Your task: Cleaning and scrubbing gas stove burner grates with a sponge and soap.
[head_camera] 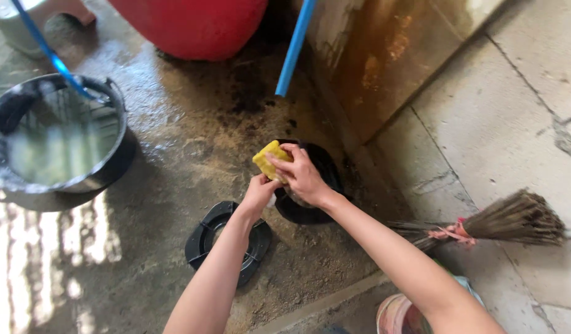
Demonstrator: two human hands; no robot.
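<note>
Sponge (pixel 268 158), yellow, sits clamped under our right hand (pixel 301 175) fingers against the black pan (pixel 322 179); our left hand (pixel 259 193) grips the pan's near edge.

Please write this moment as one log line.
right hand: presses yellow sponge on round black pot | left hand: steadies pot | black ring-shaped part: on wet floor

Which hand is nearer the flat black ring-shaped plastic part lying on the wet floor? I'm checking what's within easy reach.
Left. The left hand hovers just above the black ring-shaped part, at its upper edge; the right hand is farther up, pressing a yellow sponge on a black bowl-like object.
</note>
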